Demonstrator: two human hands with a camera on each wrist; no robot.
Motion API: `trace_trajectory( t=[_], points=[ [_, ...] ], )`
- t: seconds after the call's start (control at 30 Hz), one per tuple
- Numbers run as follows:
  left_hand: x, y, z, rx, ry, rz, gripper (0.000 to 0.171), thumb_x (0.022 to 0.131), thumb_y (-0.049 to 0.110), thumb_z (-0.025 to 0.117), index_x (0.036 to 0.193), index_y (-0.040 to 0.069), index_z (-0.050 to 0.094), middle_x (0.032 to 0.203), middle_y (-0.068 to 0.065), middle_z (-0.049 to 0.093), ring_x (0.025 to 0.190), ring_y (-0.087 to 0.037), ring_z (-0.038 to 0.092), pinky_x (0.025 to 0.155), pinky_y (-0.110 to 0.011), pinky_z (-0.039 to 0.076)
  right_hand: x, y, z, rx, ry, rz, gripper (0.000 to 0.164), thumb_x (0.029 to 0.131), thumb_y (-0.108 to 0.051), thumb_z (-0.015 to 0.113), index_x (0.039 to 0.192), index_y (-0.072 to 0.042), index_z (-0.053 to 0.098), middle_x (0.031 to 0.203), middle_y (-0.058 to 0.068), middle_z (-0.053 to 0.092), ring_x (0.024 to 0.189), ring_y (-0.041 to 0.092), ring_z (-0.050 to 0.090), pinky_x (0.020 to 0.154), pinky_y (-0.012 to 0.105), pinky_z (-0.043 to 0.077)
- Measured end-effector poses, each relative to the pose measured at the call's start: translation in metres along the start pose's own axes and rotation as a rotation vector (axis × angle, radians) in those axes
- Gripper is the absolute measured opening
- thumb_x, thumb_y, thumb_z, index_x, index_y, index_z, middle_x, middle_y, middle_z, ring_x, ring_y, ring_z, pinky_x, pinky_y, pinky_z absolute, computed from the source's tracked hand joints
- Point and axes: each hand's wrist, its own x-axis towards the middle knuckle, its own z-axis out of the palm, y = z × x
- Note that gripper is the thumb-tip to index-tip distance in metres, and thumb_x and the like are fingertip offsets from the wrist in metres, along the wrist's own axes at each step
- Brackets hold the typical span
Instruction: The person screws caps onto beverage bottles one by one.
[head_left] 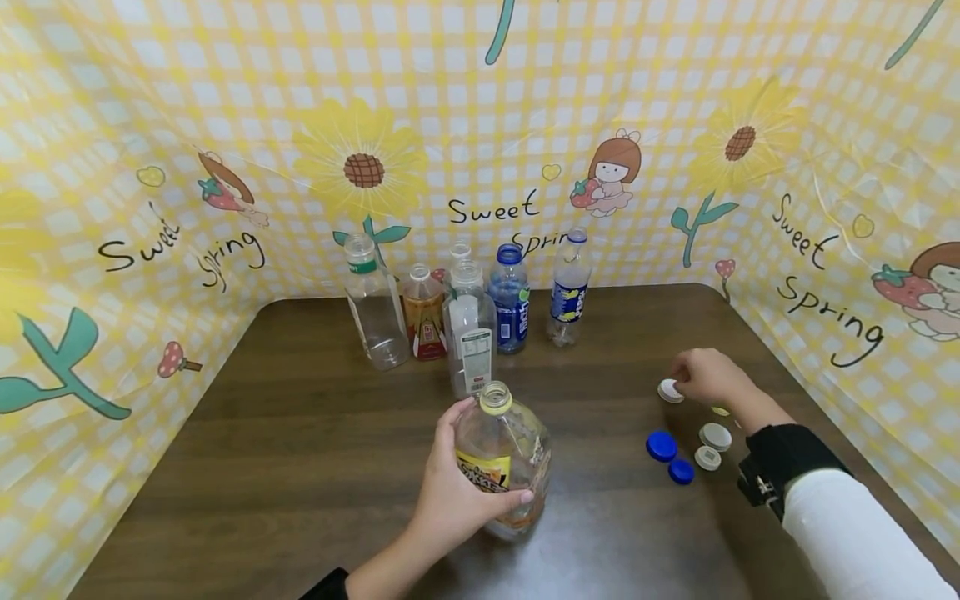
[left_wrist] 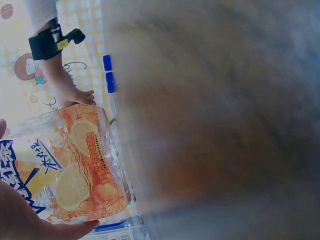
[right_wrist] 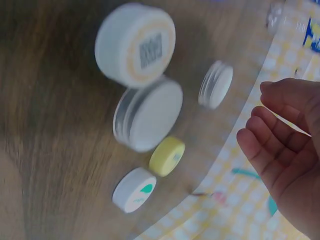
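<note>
My left hand (head_left: 456, 493) grips a clear plastic iced-tea bottle (head_left: 528, 437) with a yellow neck ring and no cap. In the left wrist view, the bottle's orange label with lemon slices (left_wrist: 75, 170) shows beside the thumb and fingers. Over the right side of the table, my right hand (head_left: 708, 379) is beside a white cap (head_left: 670, 390). The right wrist view shows its fingers (right_wrist: 260, 142) loosely bent, nothing between them, and apart from that white cap (right_wrist: 220, 85). A yellow cap (right_wrist: 167, 156) lies nearer the wrist, partly hidden by the hand in the head view.
Two blue caps (head_left: 662, 446) and more white caps (head_left: 715, 437) lie on the right of the brown table (head_left: 315, 483). Several uncapped or capped bottles stand at the back, among them a tall clear one (head_left: 378, 312) and a blue-labelled one (head_left: 568, 304). Checked cloth (head_left: 465, 125) surrounds the table.
</note>
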Motion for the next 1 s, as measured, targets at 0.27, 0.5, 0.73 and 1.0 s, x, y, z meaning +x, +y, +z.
trace_trajectory(
  t=[0.27,0.5,0.73,1.0],
  points=[
    [0.001,0.001,0.0,-0.006,-0.009,0.002,0.119,0.047,0.03,0.099,0.145,0.023,0.032,0.135,-0.003,0.052,0.117,-0.025,0.053,0.095,-0.047,0.044,-0.001,0.028,-0.005,-0.031,-0.068,0.149,0.007,0.079,-0.005,0.065,0.083,0.0,0.066,0.076,0.008,0.063,0.066,0.022,0.056,0.059,0.041,0.048],
    [0.003,-0.001,-0.001,-0.006,-0.01,0.006,0.116,0.049,0.034,0.098,0.145,0.025,0.033,0.136,-0.005,0.051,0.119,-0.026,0.052,0.098,-0.048,0.042,-0.007,0.04,-0.01,-0.002,-0.172,0.237,0.01,0.076,-0.005,0.068,0.082,0.001,0.064,0.075,0.009,0.06,0.066,0.024,0.054,0.059,0.038,0.046],
    [0.003,-0.001,-0.002,-0.008,-0.008,-0.007,0.116,0.048,0.031,0.099,0.144,0.028,0.033,0.136,-0.004,0.052,0.118,-0.025,0.052,0.097,-0.047,0.043,-0.009,0.042,-0.01,0.022,-0.231,0.279,0.015,0.073,-0.009,0.073,0.078,-0.001,0.061,0.074,0.009,0.059,0.067,0.024,0.053,0.059,0.036,0.044],
    [0.003,-0.001,-0.003,-0.004,-0.005,0.0,0.117,0.049,0.032,0.099,0.145,0.023,0.033,0.135,-0.005,0.052,0.117,-0.025,0.053,0.097,-0.048,0.043,-0.013,0.045,0.001,0.042,-0.235,0.256,0.028,0.063,0.002,0.063,0.058,-0.014,0.04,0.058,-0.001,0.042,0.056,0.019,0.042,0.051,0.029,0.031]
  ],
)
